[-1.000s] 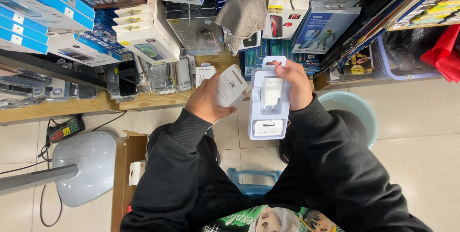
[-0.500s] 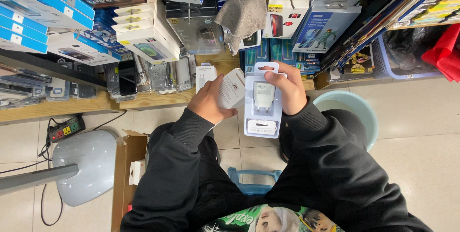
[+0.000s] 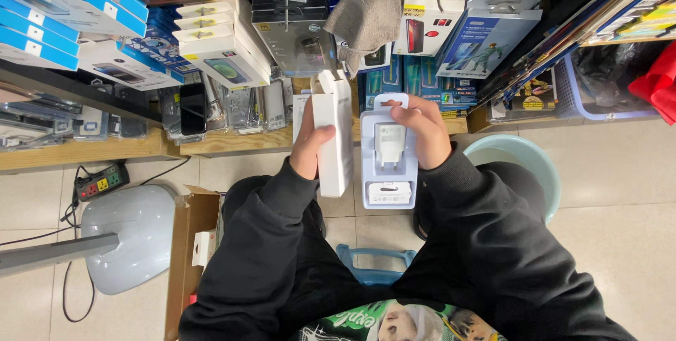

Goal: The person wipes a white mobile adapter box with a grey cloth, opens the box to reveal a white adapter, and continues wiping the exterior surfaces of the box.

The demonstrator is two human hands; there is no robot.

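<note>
Left hand (image 3: pixel 308 145) grips white box (image 3: pixel 333 137) upright; right hand (image 3: pixel 422 130) holds charger tray (image 3: pixel 389 152) — just beside box.

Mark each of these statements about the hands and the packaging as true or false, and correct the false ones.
1. The left hand holds a white box. True.
2. The right hand is empty. False: it holds a pale blue tray with a white charger seated in it.
3. The box and the tray are side by side in front of the shelf. True.
4. The charger lies loose on the floor. False: it sits in the tray, in the hand.
5. A grey cap hangs on the display above the hands. True.
</note>
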